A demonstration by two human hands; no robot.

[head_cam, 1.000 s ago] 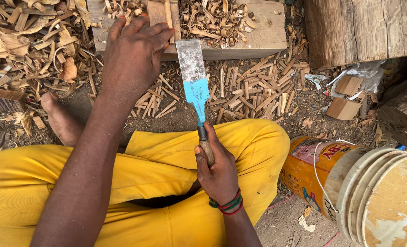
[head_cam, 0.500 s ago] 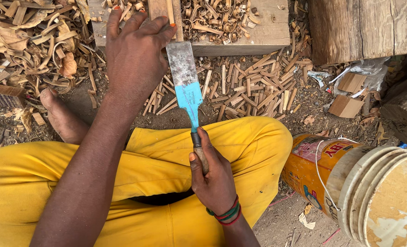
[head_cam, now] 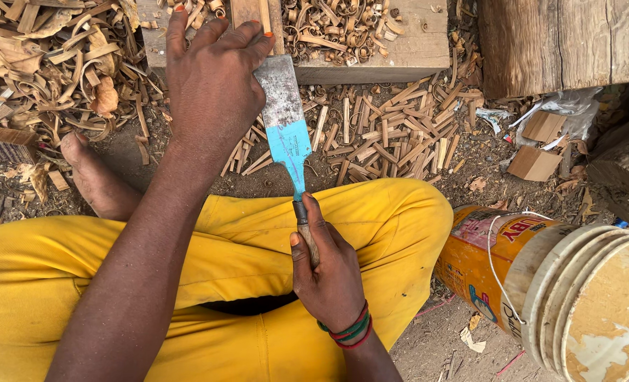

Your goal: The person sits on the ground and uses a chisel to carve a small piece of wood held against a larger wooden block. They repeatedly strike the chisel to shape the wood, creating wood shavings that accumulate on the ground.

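- Head view, looking down over my lap: my right hand (head_cam: 332,279) is closed tight around the wooden handle (head_cam: 309,244) of a broad chisel (head_cam: 286,127), thumb lying along the handle, with beaded bands on that wrist.
- The chisel's blade is wide and flat, painted blue on the half nearer the handle and bare grey steel toward the edge, which sits up against the wooden block (head_cam: 371,49).
- My left hand (head_cam: 212,85) is spread, palm down, over a narrow wood strip (head_cam: 247,10) on the block; its fingertips curl over the steel end of the blade (whether they actually grip the strip I cannot tell).
- Curled shavings (head_cam: 328,25) lie on the block, and split wood chips (head_cam: 392,138) cover the dirt beyond my knees.
- My yellow trousers (head_cam: 258,233) fill the lower view; an orange bucket (head_cam: 484,255) lies on its side near my right knee.
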